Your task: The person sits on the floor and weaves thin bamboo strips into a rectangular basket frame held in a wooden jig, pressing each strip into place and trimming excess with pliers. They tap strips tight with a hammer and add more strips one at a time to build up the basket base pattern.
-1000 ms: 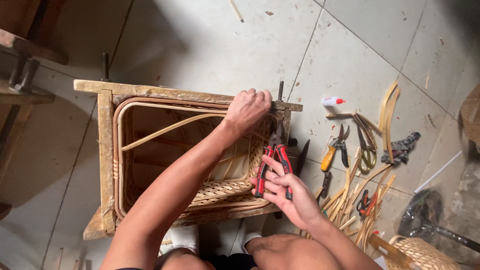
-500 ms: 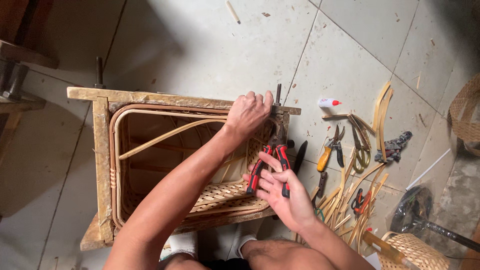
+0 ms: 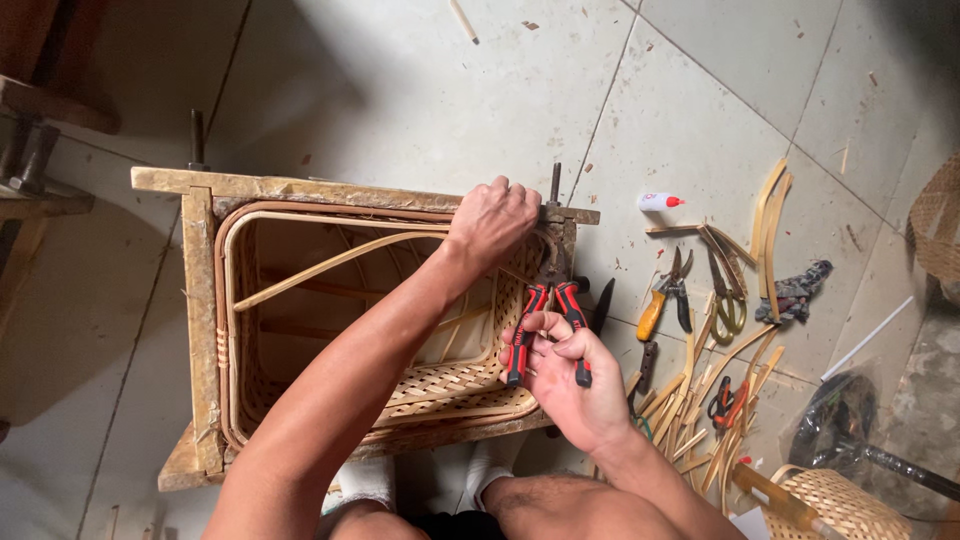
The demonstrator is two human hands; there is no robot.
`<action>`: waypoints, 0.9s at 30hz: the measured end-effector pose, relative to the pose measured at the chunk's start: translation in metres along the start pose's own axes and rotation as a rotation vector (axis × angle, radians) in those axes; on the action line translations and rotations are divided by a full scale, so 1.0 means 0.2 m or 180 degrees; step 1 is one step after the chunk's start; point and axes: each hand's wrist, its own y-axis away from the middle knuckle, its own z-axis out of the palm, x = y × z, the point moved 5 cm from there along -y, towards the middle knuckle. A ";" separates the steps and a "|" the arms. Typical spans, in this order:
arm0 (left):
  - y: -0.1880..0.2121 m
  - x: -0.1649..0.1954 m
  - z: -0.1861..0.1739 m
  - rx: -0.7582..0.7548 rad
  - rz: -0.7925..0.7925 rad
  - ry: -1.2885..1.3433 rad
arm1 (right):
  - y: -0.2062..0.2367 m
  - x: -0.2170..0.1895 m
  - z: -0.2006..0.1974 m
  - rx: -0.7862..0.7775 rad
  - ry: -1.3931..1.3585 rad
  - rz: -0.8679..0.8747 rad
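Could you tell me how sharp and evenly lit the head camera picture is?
Head view: sharp on the right hand, pliers and basket; soft daylight on the floor tiles, no glare; dark shadow at the left edge and top right corner.

My arms are bare all the way up, with no sleeves. My left hand [image 3: 492, 222] and my right hand [image 3: 565, 375] have no gloves and no rings. I wear white socks [image 3: 365, 480] and dark shorts [image 3: 455, 525].
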 end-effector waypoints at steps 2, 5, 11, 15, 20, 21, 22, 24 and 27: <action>0.00 0.00 0.01 -0.0011 0.0020 -0.0008 | 0.00 0.00 -0.01 -0.0050 -0.0002 -0.0001; 0.00 0.00 0.02 -0.0073 0.0030 -0.0007 | 0.01 -0.01 -0.01 -0.0118 0.0031 0.0049; 0.02 -0.02 0.00 0.0222 0.0050 -0.0013 | 0.02 -0.02 -0.01 0.0142 0.0757 0.0456; 0.03 -0.03 0.01 0.0154 0.0013 0.0049 | 0.00 -0.06 0.00 0.0166 0.1183 0.0571; 0.02 -0.02 0.01 0.0045 -0.0012 -0.0007 | 0.01 -0.11 -0.02 0.0260 0.1489 0.0552; 0.02 -0.02 0.01 0.0021 -0.0004 -0.0027 | 0.01 -0.11 -0.03 0.0247 0.1413 0.0527; 0.02 -0.02 0.00 0.0001 0.0002 -0.0049 | 0.01 -0.11 -0.04 0.0233 0.1341 0.0499; 0.01 -0.02 0.00 -0.0088 -0.0012 -0.0017 | 0.01 -0.10 -0.04 0.0151 0.1086 0.0437; 0.01 -0.01 -0.02 -0.0033 -0.0005 0.0113 | 0.01 -0.09 -0.07 0.0139 0.0883 0.0437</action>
